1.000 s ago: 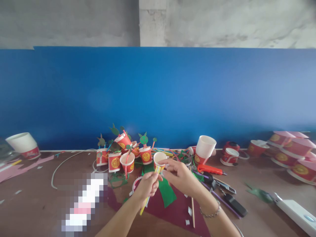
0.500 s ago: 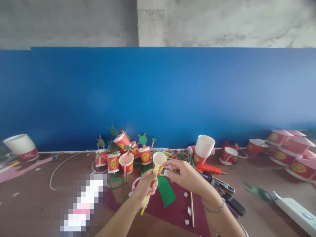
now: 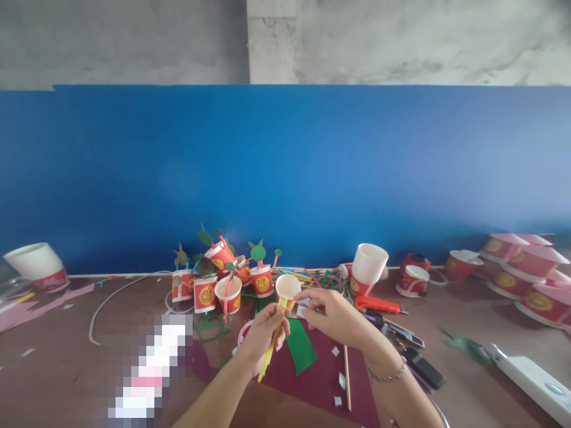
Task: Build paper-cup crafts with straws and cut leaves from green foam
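Note:
My left hand (image 3: 260, 339) is closed round a yellow straw (image 3: 270, 352) that slants up toward a small red paper cup (image 3: 288, 290). My right hand (image 3: 330, 312) pinches a small white scrap (image 3: 302, 310) right beside the straw's top end, just below the cup's rim. Both hands hover over a green foam piece (image 3: 300, 345) lying on a dark maroon sheet (image 3: 312, 374). Behind the cup stands a cluster of red cups with green cut-outs on straws (image 3: 223, 267).
Loose straws, an orange cutter (image 3: 379, 305), black tools (image 3: 422, 367) and a wooden stick (image 3: 347, 380) lie to the right. White and red cups (image 3: 368, 267) and stacked bowls (image 3: 526, 267) line the blue wall. A white cup (image 3: 35, 264) sits far left, a cable (image 3: 116, 291) curls nearby.
The straw's lower end has swung slightly outward in my left hand. My right hand has drawn a little lower and closer to the straw's top. Nothing else has moved.

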